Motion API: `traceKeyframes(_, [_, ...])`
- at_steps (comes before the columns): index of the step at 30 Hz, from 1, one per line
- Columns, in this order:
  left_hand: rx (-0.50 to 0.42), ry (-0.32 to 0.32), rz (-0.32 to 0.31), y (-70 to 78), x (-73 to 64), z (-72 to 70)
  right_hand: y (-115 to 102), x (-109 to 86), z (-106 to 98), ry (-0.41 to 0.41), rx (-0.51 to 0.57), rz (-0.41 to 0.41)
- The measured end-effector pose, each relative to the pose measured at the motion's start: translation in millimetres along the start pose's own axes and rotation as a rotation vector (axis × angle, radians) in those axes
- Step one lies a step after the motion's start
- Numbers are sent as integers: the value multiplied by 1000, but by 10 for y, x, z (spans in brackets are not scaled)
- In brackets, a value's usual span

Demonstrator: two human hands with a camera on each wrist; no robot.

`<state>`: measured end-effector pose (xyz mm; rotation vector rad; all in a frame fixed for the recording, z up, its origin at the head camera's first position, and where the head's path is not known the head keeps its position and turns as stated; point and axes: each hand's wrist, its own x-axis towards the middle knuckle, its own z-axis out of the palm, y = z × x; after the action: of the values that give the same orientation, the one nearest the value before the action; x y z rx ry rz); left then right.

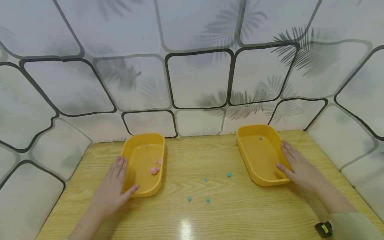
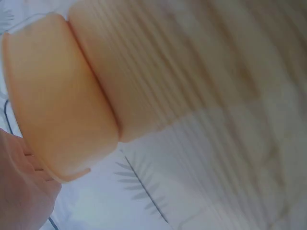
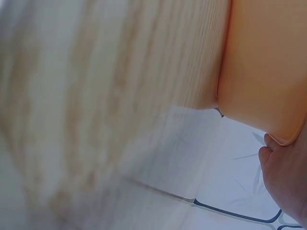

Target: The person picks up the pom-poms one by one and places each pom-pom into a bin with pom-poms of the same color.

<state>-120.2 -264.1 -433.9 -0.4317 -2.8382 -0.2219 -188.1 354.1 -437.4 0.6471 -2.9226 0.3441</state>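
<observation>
My left hand [image 1: 109,191] rests along the left rim of a yellow tray [image 1: 139,158], its fingers straight and the thumb at the near edge. Inside that tray lie several small pink balls, the largest pink ball [image 1: 153,171] near its right wall. On the other side, my right hand [image 1: 304,171] lies with straight fingers against the right rim of a second yellow tray [image 1: 259,153]. One small blue ball [image 1: 261,138] sits toward this tray's far end. Both wrist views show a tray's smooth outer wall close up, with the hand at the rim.
Several small blue balls lie loose on the wooden table [image 1: 186,160] between the trays, the largest blue ball [image 1: 229,174] nearest the right tray. Patterned panels [image 1: 198,80] rise behind the table and at both sides. A small black object [image 1: 324,229] is by the right sleeve.
</observation>
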Motion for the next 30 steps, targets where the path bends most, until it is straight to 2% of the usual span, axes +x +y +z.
traceKeyframes(6, [-142,47,2,168,17,-53,-4,-2,4,5,9,11])
traceKeyframes(13, [-190,89,53,406,35,-66,-1,-6,9,7,1,-2])
traceKeyframes(17, [-248,99,87,554,37,-46,-1,-15,14,7,0,-15])
traceKeyframes(22, [-347,74,83,735,28,-17,0,-12,15,-3,6,4])
traceKeyframes(30, [-446,67,157,943,16,40,-25,-10,-5,15,-3,-30])
